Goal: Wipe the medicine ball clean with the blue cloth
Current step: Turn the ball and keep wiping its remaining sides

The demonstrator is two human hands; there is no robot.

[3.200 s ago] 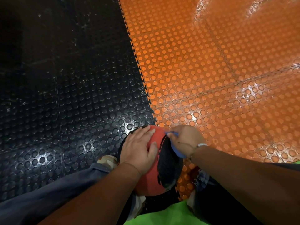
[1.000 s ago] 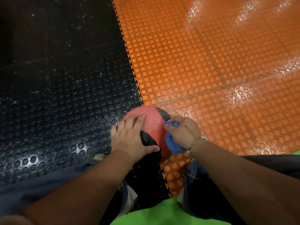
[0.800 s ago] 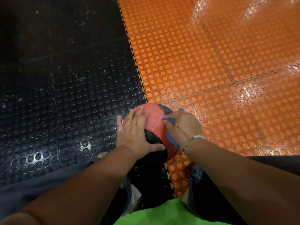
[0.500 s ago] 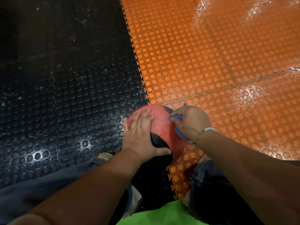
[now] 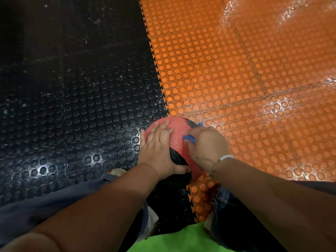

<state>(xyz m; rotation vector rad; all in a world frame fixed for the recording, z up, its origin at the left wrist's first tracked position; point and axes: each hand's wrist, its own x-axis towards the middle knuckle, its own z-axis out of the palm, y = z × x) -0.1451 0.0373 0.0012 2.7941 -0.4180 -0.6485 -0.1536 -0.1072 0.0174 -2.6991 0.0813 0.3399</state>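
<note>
Nearest me, at the bottom edge of the frame, is my green shirt (image 5: 181,239). My trouser legs (image 5: 54,200) spread to either side of it, and both forearms reach forward between them. Just past my knees, a little below the centre of the frame, the medicine ball (image 5: 177,130) sits on the floor, over the toothed seam where the black tiles (image 5: 81,106) meet the orange tiles (image 5: 245,79).

My left hand (image 5: 158,151) lies flat on the ball's left side. The fingers are straight across the red panel and the thumb stretches over the black one, steadying the ball rather than gripping it. My right hand (image 5: 207,148), with a pale bracelet (image 5: 226,157) at the wrist, is bunched around the blue cloth (image 5: 190,138) and presses it to the ball's right side. Only a small fold of blue shows at my fingertips.

I judge I am in the middle of the wiping. The cloth is working the upper right of the ball. The red top between my hands shows no plain difference between wiped and unwiped surface, so I cannot tell how much is done. The patch under my left palm, the underside and the far face are hidden, and I expect I must turn the ball to reach them.

Beyond the ball, studded tiles run to the top of the frame, black at upper left and glossy orange at upper right.
</note>
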